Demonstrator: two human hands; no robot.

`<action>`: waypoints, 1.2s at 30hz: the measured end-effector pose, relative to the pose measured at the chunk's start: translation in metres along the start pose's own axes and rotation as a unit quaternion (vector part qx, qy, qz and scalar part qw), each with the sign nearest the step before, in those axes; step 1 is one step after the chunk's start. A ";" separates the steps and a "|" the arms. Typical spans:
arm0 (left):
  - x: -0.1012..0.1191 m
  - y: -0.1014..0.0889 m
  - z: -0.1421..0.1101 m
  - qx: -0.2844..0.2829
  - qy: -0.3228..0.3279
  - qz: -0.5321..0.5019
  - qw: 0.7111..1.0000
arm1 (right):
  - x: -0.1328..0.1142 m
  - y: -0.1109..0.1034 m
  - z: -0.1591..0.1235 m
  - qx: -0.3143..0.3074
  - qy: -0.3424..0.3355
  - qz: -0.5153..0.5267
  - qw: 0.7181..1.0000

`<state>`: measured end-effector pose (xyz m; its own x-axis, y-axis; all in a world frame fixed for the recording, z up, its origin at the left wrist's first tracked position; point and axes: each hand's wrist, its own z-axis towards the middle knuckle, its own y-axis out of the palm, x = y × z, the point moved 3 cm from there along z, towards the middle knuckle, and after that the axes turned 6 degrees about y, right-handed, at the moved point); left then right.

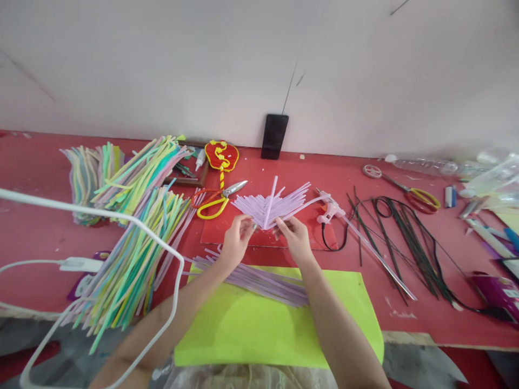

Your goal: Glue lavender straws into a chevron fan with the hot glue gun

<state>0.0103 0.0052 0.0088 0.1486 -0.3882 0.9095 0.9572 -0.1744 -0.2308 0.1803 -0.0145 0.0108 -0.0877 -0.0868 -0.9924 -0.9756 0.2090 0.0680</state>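
Note:
Between both hands is a feather-like fan of lilac pipe cleaners (271,208), with short pieces slanting out on both sides of an upright middle stem. My left hand (237,242) pinches its lower left edge between thumb and fingers. On the lower right edge, my right hand (295,237) closes in a similar pinch, its fingertips partly hidden. A long pale strand runs from the fan towards the pink glue gun (330,208) on the right. Loose lilac pipe cleaners (267,283) lie under my forearms on a yellow-green sheet (259,335).
Bundles of multicoloured pipe cleaners (138,259) fill the left side. Scissors (221,200) and a red-and-yellow ornament (221,156) lie behind my left hand. A phone (274,136) leans on the wall. Dark stems (411,243) and more scissors (419,199) lie right. A white cable (162,243) crosses the left foreground.

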 end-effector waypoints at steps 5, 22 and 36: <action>-0.006 0.011 0.004 -0.109 -0.123 -0.194 0.967 | -0.004 0.003 -0.002 0.010 0.002 -0.016 1.000; -0.005 0.016 -0.001 -0.188 -0.211 -0.222 0.933 | -0.002 0.012 -0.004 -0.105 -0.001 0.013 0.994; 0.003 0.009 0.003 -0.258 -0.171 -0.172 0.935 | 0.001 0.012 -0.004 -0.067 -0.015 -0.001 0.998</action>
<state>0.0198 0.0054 0.0107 0.0089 0.0675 0.9977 0.7289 -0.6834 0.0397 0.1676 -0.0164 0.0112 -0.0824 -0.0582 -0.9949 -0.9940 0.0772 0.0778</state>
